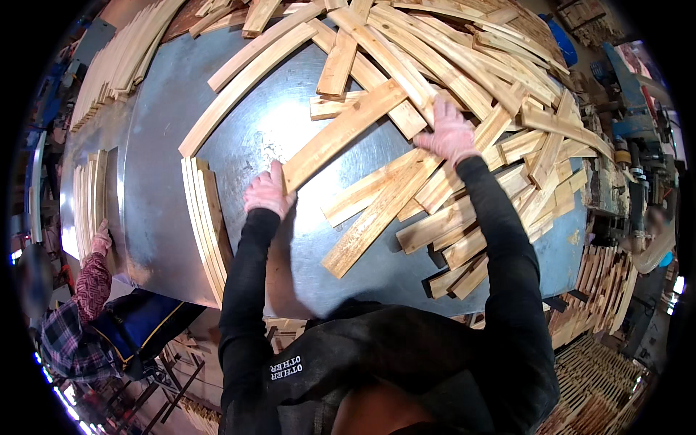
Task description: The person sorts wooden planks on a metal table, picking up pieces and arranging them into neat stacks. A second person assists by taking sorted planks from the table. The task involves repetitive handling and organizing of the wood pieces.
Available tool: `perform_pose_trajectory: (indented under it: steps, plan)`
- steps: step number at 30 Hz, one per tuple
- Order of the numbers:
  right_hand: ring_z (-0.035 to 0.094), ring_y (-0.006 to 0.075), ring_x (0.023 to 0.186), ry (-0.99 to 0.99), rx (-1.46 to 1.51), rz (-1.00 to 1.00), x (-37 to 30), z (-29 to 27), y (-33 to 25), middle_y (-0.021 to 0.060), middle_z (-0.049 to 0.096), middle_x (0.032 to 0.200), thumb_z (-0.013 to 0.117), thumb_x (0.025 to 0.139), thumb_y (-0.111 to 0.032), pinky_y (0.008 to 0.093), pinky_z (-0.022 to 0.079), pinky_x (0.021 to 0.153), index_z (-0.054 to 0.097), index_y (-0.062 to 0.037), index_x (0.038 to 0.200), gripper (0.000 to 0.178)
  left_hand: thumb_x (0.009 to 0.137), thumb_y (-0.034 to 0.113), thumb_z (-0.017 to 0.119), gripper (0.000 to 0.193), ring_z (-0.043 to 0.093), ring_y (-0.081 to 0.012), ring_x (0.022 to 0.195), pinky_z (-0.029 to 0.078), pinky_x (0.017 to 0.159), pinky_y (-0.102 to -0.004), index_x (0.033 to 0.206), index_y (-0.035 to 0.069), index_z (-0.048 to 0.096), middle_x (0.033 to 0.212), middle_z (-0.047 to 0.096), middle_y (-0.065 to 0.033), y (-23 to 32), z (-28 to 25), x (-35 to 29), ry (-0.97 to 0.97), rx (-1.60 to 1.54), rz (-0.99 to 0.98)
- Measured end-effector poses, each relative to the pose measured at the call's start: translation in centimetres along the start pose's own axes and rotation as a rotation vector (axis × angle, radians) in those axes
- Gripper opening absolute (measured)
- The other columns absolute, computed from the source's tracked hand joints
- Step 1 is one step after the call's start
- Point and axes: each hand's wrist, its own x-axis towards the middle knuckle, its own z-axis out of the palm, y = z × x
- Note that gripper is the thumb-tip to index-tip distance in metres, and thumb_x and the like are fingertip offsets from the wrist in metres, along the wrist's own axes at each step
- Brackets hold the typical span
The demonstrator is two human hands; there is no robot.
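Both my hands wear pale pink gloves. My left hand (267, 191) is closed on the near end of a flat wooden board (341, 136), which slants away to the right over the metal table. My right hand (451, 133) rests on the heap of loose boards (500, 87), its fingers stretched out and thumb apart. Beside its fingers lies the end of a long wooden slat (388, 54). Below that hand, more boards (380, 217) lie crossed at angles. What its palm covers is hidden.
Several slats stand together in a stack (205, 217) left of my left arm, on the metal table (163, 196). Two long slats (250, 90) lie beyond it. At far left, another person's gloved hand (100, 238) touches a smaller stack (88, 196). Machinery (638, 145) stands at right.
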Motion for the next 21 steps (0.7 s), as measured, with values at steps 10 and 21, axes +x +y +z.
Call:
perform_pose_trajectory:
  steps: [10,21]
  plan:
    - [0.058,0.0148,0.093,-0.102,1.457,0.012,-12.8,0.3,-4.6,0.0068,0.053,0.112,0.075,0.082,-0.014,0.0265,0.053,0.075,0.020,-0.0058,0.153,0.091,0.086,0.034,0.061,0.064,0.062,-0.0169,0.093,0.050,0.084,-0.0316,0.135,-0.003,0.045,0.102,0.064,-0.0119,-0.6,7.6,-13.6,-0.342,-1.403,0.341]
    - [0.063,0.0128,0.088,-0.542,1.806,0.308,-22.1,5.0,-3.0,0.0071,0.067,0.104,0.061,0.093,-0.014,0.0250,0.052,0.078,0.054,0.0016,0.129,0.040,0.088,0.014,0.065,0.037,0.067,-0.0328,0.079,0.058,0.073,-0.0437,0.117,-0.007,0.055,0.096,0.066,-0.0204,10.0,5.5,-10.7,-0.471,-2.123,0.117]
